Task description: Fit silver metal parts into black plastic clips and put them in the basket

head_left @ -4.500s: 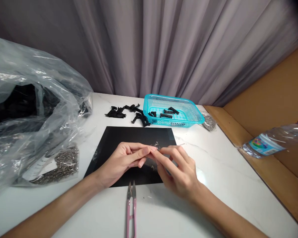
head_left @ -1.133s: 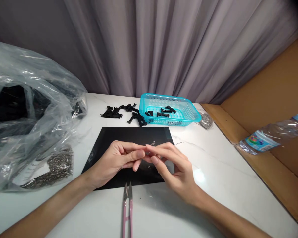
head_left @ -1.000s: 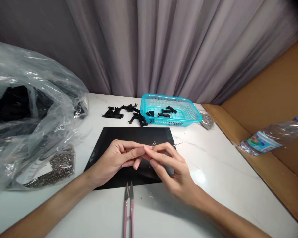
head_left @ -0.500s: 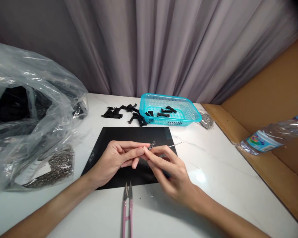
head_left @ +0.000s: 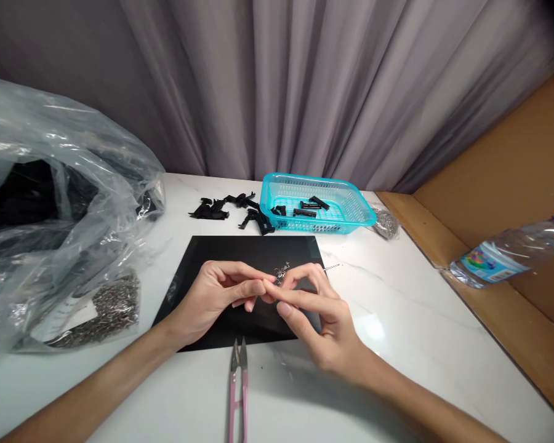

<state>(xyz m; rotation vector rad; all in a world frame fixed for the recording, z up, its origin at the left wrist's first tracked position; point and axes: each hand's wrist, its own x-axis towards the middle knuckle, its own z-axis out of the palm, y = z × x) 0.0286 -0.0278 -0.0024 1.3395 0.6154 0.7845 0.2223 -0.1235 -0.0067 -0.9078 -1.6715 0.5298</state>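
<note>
Over a black mat (head_left: 231, 252) my two hands meet at the fingertips. My left hand (head_left: 216, 295) is closed in a pinch, thumb against index finger; whatever sits in it is hidden. My right hand (head_left: 323, 314) reaches its index finger to the left fingertips, the other fingers curled and the thumb a little apart from the index. What it grips is too small or covered to name. Just beyond it, a pile of tiny silver metal pieces (head_left: 282, 271) lies on the mat. A thin metal rod (head_left: 333, 267) pokes out behind the right knuckles; whether it is held, I cannot tell.
Pink thread snips (head_left: 237, 394) lie at the front. Black plastic parts (head_left: 210, 209) rest beside a blue basket (head_left: 323, 227) holding several more. A clear bag of metal pieces (head_left: 115, 301), a larger plastic bag (head_left: 74, 135) and a water bottle (head_left: 493, 261) flank the mat.
My right thumb has moved away from the index finger, and the right fingers have shifted slightly. More of the silver pile shows; less of the rod does. My left hand stays nearly still.
</note>
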